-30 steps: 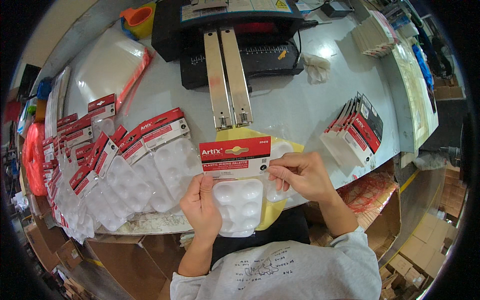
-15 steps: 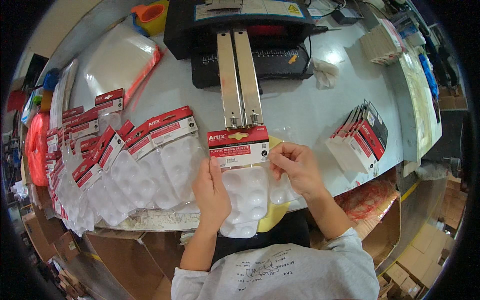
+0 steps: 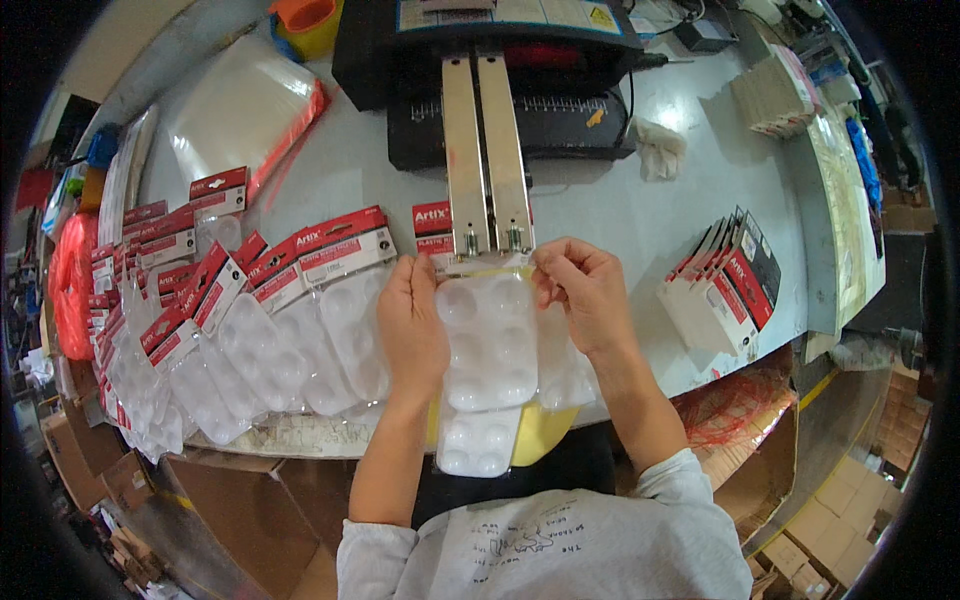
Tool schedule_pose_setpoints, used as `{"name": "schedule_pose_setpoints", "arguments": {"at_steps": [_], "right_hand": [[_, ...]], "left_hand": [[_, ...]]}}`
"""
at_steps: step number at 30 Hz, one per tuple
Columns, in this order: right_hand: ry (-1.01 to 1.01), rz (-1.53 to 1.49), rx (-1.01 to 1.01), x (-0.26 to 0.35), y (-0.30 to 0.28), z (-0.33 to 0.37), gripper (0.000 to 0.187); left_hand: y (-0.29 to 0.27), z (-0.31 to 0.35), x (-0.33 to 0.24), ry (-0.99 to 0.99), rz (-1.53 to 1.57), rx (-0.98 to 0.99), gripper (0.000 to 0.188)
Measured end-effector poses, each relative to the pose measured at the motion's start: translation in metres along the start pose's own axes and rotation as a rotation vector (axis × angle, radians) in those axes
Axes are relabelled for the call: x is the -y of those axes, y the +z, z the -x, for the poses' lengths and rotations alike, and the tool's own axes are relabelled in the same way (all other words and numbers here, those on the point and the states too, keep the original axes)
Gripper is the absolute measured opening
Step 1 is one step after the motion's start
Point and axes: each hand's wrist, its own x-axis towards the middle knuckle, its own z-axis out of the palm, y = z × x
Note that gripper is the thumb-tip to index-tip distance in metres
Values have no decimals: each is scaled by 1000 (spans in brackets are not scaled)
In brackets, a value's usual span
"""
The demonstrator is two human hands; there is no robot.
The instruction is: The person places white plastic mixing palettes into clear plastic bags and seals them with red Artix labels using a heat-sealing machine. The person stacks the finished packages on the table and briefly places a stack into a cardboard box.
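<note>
A white plastic mixing palette (image 3: 488, 340) with round wells lies in front of me in a clear bag. Its red-and-white header card (image 3: 432, 222) sits under the ends of two long metal arms (image 3: 474, 150), which cover its middle. My left hand (image 3: 413, 325) pinches the bag's left edge just below the card. On the right edge, my right hand (image 3: 588, 295) does the same with thumb and forefinger. Another white palette (image 3: 478, 445) shows below the first, and a yellow sheet-like piece (image 3: 545, 440) lies beneath.
The arms reach from a black bench machine (image 3: 480, 60). Several bagged palettes with cards (image 3: 265, 350) overlap at left, before a stack of clear bags (image 3: 240, 115). Folded header cards (image 3: 725, 285) stand at right; more card stacks (image 3: 772, 95) sit behind. Crumpled white tissue (image 3: 660, 150) lies near the machine.
Both hands have pushed the bagged palette away from me, and its header card has slid under the metal arms. More of the lower palette shows now.
</note>
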Motion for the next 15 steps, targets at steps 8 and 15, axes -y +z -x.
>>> {"name": "schedule_pose_setpoints", "arguments": {"at_steps": [8,15], "right_hand": [[-63,134,14,2,-2,-2,15],[-586,1320,-527,104,-101,48,94]], "left_hand": [[-1,6,22,91,-141,-10,32],[-87,-8,-57,170,-756,-393,34]]}}
